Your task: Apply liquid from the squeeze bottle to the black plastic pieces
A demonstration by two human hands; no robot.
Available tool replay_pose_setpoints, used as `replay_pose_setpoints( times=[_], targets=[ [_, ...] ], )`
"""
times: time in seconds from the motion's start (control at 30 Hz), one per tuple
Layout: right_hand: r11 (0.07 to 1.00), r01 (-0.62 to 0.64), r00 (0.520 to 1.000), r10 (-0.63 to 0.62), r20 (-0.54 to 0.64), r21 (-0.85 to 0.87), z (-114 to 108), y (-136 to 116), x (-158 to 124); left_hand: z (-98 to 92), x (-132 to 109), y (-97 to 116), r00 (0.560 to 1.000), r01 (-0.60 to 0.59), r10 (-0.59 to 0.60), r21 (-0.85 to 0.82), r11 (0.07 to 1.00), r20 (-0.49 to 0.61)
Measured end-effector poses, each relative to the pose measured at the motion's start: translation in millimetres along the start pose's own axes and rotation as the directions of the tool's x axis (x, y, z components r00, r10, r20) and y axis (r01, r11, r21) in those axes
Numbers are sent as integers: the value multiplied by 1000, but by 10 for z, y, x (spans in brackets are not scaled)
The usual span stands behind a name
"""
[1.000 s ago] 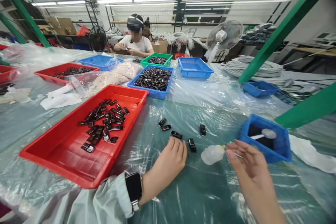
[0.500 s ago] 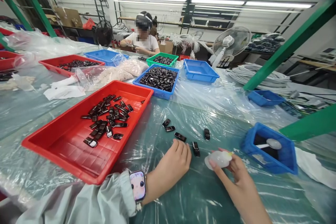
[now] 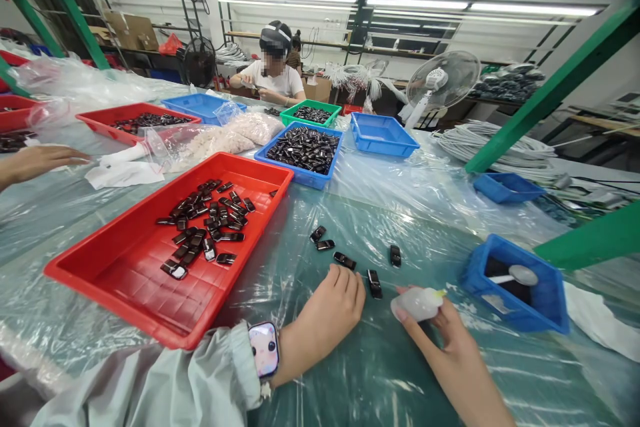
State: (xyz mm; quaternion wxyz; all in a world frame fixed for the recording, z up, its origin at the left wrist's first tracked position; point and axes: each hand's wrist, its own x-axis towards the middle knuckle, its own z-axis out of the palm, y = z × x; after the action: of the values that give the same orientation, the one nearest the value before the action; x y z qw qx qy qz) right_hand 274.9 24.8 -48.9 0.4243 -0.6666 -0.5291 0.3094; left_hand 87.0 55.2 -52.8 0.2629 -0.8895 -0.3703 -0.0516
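Note:
My right hand (image 3: pixel 453 353) is closed around a small translucent squeeze bottle (image 3: pixel 419 303), which lies tilted with its yellowish tip toward the right. My left hand (image 3: pixel 333 307), with a watch on its wrist, rests low over the table with its fingers curled down. Whatever those fingers hold, if anything, is hidden under them. Just beyond the fingertips lies a small glossy black plastic piece (image 3: pixel 345 260). Another black piece (image 3: pixel 374 283) lies between the two hands, and several more are scattered behind. To the left, a red tray (image 3: pixel 125 280) holds many of the same pieces.
A blue bin (image 3: pixel 520 310) with dark contents and a white spoon stands at the right. Further back are a blue tray (image 3: pixel 320 180) full of black pieces, a green tray (image 3: pixel 333 121) and an empty blue tray (image 3: pixel 385 147). Another person's hand (image 3: pixel 45 160) reaches in from the left.
Another person's hand has come into view at the left edge. My hands, the bottle and the black pieces stay nearly where they were.

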Motion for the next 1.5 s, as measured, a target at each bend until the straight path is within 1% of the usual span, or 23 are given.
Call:
replay_pose_setpoints(
  times=[0.1,0.2,0.27,0.33,0.4,0.47,0.53,0.57,0.63,0.67,0.7,0.77,0.87,0.97,1.03,1.13,1.23,1.33,1.5],
  targets=[
    [1000,2,1000,-2,2,-10,-1,3,2,9,3,4,1000,29,-29,-83,996,2],
    [1000,18,1000,-18,-6,-13,16,23,4,14,16,-15,998,65,-66,-232,971,2],
    [999,39,999,-39,-13,-12,28,34,2,-4,16,-42,995,93,-100,-368,925,0],
    [998,62,998,-62,-14,-12,32,29,-7,-52,-14,-70,989,132,-150,-524,842,9],
    [997,77,997,-77,-2,-20,27,9,-21,-127,-85,-90,975,186,-216,-684,705,43],
    [996,82,997,-81,12,-32,17,-14,-34,-203,-192,-101,948,259,-298,-821,510,114],
    [996,80,997,-79,22,-42,9,-30,-44,-249,-310,-110,896,349,-382,-891,289,227],
    [996,77,997,-76,25,-44,7,-34,-48,-257,-363,-117,872,382,-397,-905,189,285],
    [997,68,997,-67,27,-48,9,-36,-55,-249,-440,-140,837,420,-392,-907,16,381],
    [997,61,998,-60,30,-49,11,-36,-58,-239,-463,-156,830,426,-374,-903,-54,413],
    [997,52,998,-50,32,-48,14,-38,-63,-229,-476,-173,825,428,-356,-897,-112,438],
    [999,29,999,-27,44,-46,19,-47,-73,-214,-485,-205,814,433,-334,-880,-197,475],
    [999,-3,998,6,69,-44,21,-73,-87,-208,-487,-233,790,457,-318,-849,-265,525],
    [999,-22,996,26,80,-44,17,-90,-93,-199,-502,-235,781,479,-288,-827,-293,554],
    [999,-33,996,36,83,-43,16,-81,-97,-186,-514,-233,778,496,-267,-816,-295,569],
    [998,-54,995,57,83,-38,16,-41,-122,-177,-525,-234,777,522,-239,-808,-273,583],
    [994,-95,994,92,57,56,20,-23,-193,-198,-531,-240,767,536,-251,-804,-257,591],
    [984,-122,992,117,40,132,37,-99,-301,-218,-536,-242,748,536,-289,-801,-267,597],
    [988,-92,994,84,70,122,99,-296,-454,-178,-547,-232,743,521,-295,-796,-308,600]
  ],
)
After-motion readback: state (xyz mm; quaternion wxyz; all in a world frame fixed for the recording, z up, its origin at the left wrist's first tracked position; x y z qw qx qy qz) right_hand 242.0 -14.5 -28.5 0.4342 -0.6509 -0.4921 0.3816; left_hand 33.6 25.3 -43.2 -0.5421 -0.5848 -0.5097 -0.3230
